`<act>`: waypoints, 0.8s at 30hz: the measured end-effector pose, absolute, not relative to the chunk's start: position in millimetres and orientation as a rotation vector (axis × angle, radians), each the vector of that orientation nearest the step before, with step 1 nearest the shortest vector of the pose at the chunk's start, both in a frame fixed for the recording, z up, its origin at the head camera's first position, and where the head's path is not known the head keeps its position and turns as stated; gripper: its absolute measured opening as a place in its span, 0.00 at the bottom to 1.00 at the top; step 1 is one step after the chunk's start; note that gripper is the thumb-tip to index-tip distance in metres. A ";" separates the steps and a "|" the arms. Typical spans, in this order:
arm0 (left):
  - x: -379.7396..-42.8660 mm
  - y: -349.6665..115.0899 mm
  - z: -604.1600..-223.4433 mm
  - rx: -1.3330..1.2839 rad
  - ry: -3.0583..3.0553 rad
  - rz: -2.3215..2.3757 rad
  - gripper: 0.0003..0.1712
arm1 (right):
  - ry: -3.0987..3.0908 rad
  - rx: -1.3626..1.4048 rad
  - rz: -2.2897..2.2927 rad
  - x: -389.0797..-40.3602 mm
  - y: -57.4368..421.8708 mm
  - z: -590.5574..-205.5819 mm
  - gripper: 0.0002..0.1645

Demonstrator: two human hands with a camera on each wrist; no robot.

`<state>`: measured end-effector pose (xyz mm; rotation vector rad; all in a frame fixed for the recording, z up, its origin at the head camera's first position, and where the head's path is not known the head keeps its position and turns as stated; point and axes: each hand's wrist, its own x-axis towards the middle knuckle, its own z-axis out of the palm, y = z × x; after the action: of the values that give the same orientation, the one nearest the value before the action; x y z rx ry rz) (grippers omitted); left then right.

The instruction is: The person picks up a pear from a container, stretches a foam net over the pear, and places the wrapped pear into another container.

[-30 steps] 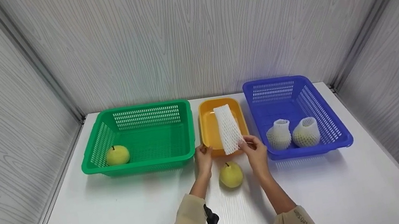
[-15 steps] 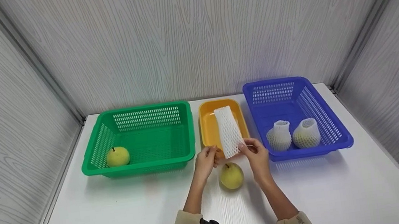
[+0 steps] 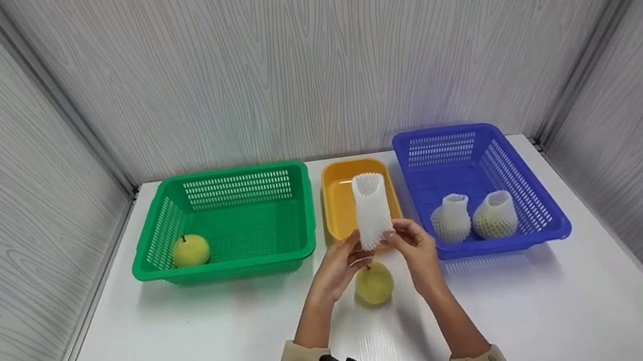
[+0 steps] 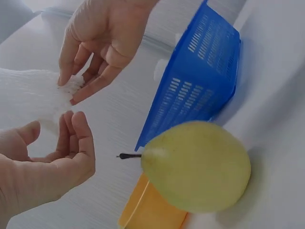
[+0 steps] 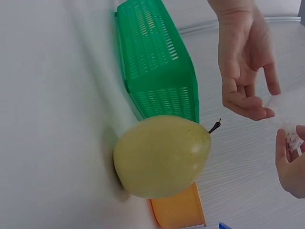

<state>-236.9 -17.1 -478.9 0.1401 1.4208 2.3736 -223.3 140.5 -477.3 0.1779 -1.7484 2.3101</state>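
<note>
The right hand (image 3: pixel 419 254) pinches the white foam sleeve (image 3: pixel 373 217), seen against the near end of the orange tray (image 3: pixel 339 203); whether the left hand (image 3: pixel 334 270) grasps too, one cannot tell. The pear (image 3: pixel 374 285) stands before the tray. Spreading the sleeve's lower edge evenly should prevent tearing.

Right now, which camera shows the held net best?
The head view: the net shows almost whole, open top included. The left wrist view crops it; the right wrist view catches only a pale part at its edge.
</note>
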 end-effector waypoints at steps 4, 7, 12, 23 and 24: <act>-236.5 -14.4 -479.8 0.076 1.061 2.534 0.15 | -1.747 0.166 2.432 -219.4 142.5 -473.3 0.09; -236.9 -13.4 -480.1 0.035 0.941 2.578 0.11 | -1.676 0.178 2.623 -217.2 144.8 -470.7 0.11; -238.0 -12.6 -480.2 -0.023 0.870 2.620 0.07 | -1.408 0.185 3.060 -218.1 151.5 -470.5 0.15; -236.4 -13.7 -487.6 -0.006 0.986 2.601 0.12 | -1.040 -0.062 3.420 -225.2 156.3 -479.1 0.17; -236.1 -13.8 -488.1 -0.003 1.007 2.598 0.13 | -1.021 -0.065 3.394 -225.3 156.4 -479.3 0.16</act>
<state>-236.1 -13.8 -488.1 -0.0029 1.0067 2.5978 -225.3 156.4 -479.3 -0.0648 -1.0210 3.3936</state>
